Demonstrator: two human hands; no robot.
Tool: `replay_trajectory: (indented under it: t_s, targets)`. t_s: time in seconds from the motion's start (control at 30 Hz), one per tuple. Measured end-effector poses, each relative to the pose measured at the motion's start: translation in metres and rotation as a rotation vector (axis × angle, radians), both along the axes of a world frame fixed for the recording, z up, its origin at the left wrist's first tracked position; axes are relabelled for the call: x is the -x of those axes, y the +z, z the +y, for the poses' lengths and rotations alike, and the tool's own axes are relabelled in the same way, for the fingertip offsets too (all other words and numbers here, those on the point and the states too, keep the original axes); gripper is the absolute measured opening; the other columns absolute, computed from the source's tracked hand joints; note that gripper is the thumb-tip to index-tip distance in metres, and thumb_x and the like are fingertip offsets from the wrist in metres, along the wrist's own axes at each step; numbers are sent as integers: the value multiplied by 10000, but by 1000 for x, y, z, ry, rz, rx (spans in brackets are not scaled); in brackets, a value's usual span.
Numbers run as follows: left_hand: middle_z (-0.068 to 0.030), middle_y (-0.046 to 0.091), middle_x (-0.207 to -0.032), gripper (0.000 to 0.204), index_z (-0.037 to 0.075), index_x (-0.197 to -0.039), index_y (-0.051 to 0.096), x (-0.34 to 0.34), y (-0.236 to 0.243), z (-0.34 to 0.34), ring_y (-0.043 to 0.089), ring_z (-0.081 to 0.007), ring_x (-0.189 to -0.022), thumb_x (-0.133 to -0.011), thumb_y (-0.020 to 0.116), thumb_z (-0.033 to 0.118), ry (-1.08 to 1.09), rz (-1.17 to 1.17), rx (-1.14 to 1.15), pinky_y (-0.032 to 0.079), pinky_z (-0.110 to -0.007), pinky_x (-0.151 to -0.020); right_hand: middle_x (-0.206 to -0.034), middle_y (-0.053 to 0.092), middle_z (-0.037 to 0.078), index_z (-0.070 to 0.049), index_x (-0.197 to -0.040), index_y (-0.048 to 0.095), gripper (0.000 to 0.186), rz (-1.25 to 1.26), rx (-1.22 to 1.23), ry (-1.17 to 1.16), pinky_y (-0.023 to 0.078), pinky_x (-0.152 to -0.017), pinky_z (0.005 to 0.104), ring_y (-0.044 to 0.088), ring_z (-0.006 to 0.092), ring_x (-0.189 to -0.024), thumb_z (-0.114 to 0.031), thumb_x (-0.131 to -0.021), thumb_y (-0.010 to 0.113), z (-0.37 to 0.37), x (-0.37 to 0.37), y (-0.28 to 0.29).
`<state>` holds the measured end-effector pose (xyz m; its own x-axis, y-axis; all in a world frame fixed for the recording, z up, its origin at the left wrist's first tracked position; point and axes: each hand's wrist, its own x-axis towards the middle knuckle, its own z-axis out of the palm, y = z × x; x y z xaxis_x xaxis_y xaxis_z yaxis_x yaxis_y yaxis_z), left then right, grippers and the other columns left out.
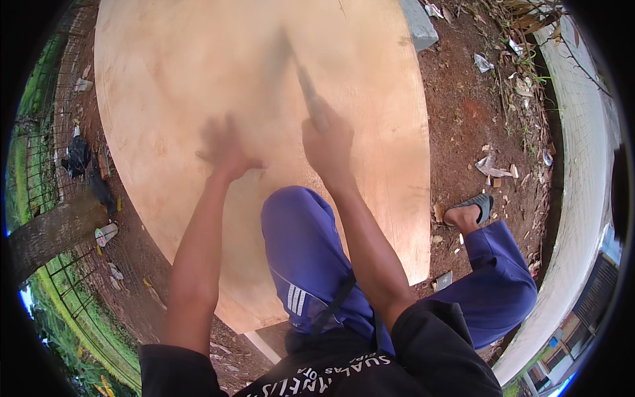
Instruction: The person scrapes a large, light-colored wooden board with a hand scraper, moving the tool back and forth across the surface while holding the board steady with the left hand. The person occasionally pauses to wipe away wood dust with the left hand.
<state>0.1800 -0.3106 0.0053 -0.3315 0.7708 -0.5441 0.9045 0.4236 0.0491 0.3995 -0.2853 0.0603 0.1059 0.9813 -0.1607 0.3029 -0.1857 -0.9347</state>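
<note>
A large pale plywood sheet [152, 79] lies beneath both hands. My left hand [228, 155] rests flat on it or just over it, fingers spread, holding nothing. My right hand [331, 145] is wrapped round the handle of a slim, long-handled tool [307, 89]. The tool points forward and slightly left over the sheet. Its dark far end is smeared, so I cannot tell its kind or whether it touches the wood. My bent knee [297, 218], in blue trousers, is over the near part of the sheet.
Reddish bare soil [463, 132] with litter lies to the right, where my sandalled foot [473, 210] stands. A grey block [418, 25] is at the sheet's far right corner. Beyond runs a pale low wall [575, 165]. Left are a tree trunk [63, 228] and wire fencing [33, 159].
</note>
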Motion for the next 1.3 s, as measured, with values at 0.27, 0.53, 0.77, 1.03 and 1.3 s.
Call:
replay_trajectory:
  t_s: [0.27,0.53,0.77,1.03,1.3]
  targets:
    - [-287,-262,-1648,1673,205,-1637,-153,3,2,-7,-249,-486,-1519,-468,1008,493,0,6,7,-30,-795,-1118,-649,640,151,79,-1338,613,502,70,43,-37,499,-554,323,640,149,-571,-3,-844,607,-46,-20,17]
    - [-280,-268,-1649,1663,206,-1637,-153,7,2,-7,-245,-482,-1522,-478,1006,485,8,7,4,-31,-803,-1111,-640,622,178,71,-1340,604,498,44,124,29,507,-571,362,655,207,-570,-39,-855,609,-46,-10,19]
    - [-274,-275,-1649,1678,217,-1635,-160,5,-3,-11,-254,-478,-1521,-464,1009,490,3,18,4,-33,-800,-1113,-648,630,161,85,-1337,606,495,93,91,-22,490,-548,320,582,132,-551,-4,-850,596,-48,-22,24]
    - [-272,-280,-1647,1679,216,-1637,-154,5,-3,-5,-269,-484,-1513,-460,1006,511,-4,-6,-10,-45,-799,-1110,-667,626,171,65,-1293,625,447,53,65,-10,499,-578,362,635,204,-575,-37,-858,628,-45,-12,17]
    - [-275,-277,-1647,1673,215,-1636,-161,-4,-2,-2,-271,-490,-1510,-469,997,528,-17,-3,-1,-44,-798,-1112,-641,609,166,50,-1221,668,384,78,53,-11,461,-545,387,548,185,-525,-48,-857,598,2,-20,6]
